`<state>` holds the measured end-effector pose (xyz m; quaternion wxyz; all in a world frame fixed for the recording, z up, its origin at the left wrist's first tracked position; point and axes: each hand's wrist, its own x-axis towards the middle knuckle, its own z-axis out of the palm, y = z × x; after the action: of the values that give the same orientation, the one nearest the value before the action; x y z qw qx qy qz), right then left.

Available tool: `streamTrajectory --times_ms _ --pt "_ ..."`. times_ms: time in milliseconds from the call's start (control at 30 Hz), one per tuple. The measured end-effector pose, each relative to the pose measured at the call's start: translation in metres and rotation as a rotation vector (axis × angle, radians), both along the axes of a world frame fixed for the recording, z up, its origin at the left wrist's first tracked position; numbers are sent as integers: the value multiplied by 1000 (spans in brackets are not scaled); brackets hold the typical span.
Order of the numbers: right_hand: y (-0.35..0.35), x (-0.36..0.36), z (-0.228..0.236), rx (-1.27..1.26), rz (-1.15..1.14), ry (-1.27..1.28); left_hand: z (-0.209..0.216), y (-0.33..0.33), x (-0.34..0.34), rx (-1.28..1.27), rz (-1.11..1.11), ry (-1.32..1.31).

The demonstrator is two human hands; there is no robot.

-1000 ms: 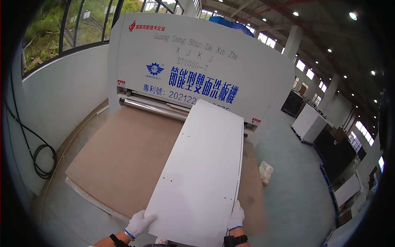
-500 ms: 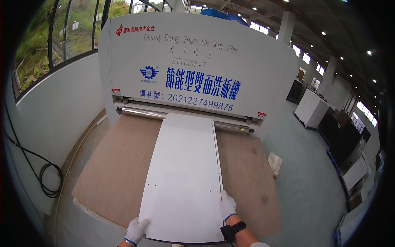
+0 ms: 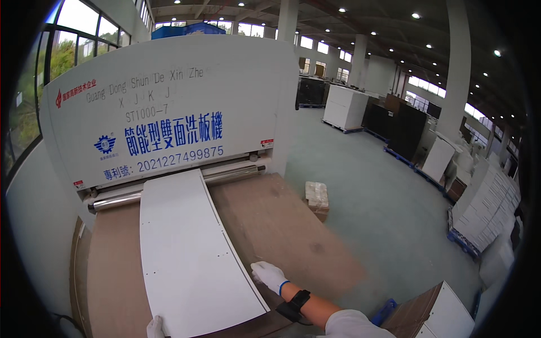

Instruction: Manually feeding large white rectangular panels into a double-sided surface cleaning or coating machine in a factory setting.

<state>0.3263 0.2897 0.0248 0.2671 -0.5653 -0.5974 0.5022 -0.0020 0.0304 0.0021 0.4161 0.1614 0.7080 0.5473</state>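
Observation:
A long white panel (image 3: 191, 253) with small drilled holes lies across the brown bed (image 3: 282, 225) of a big white machine (image 3: 169, 84). Its far end meets the shiny metal roller (image 3: 234, 173) at the machine's slot. My left hand (image 3: 155, 327), in a white glove and partly cut off by the lower edge, grips the panel's near left corner. My right hand (image 3: 270, 276), gloved too, hovers just beside the panel's right edge, fingers drawn together with nothing visible in them. A black band (image 3: 297, 304) is strapped round my right wrist.
A small box (image 3: 316, 198) stands on the floor right of the bed. At the lower right is a stack of white panels (image 3: 448, 315). Farther right stand more stacks on blue pallets (image 3: 463, 241) and a pillar (image 3: 453, 84). Windows (image 3: 62, 53) line the left wall.
The view has swung to the right, bringing the pallets and near stack into sight. My right hand has come away from the panel's edge; my left still holds its corner.

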Motion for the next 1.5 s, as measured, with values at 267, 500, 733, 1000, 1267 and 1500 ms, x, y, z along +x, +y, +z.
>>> streamTrajectory --times_ms 267,500,733,1000,1267,1500 --pt "-38 89 -37 -360 -105 449 10 12 -17 91 -245 588" --pt "-81 140 -27 -395 -235 536 -19 39 -42 133 45 -152" --pt "-103 166 -10 -214 -581 481 -44 83 -62 139 12 -99" --pt "-119 207 -29 -220 -679 560 -44 104 -82 -114 100 519" --pt "-142 282 -58 -184 -798 595 54 124 25 19 354 1522" --pt "-160 330 -70 -92 -823 412 55 195 188 586 147 1467"
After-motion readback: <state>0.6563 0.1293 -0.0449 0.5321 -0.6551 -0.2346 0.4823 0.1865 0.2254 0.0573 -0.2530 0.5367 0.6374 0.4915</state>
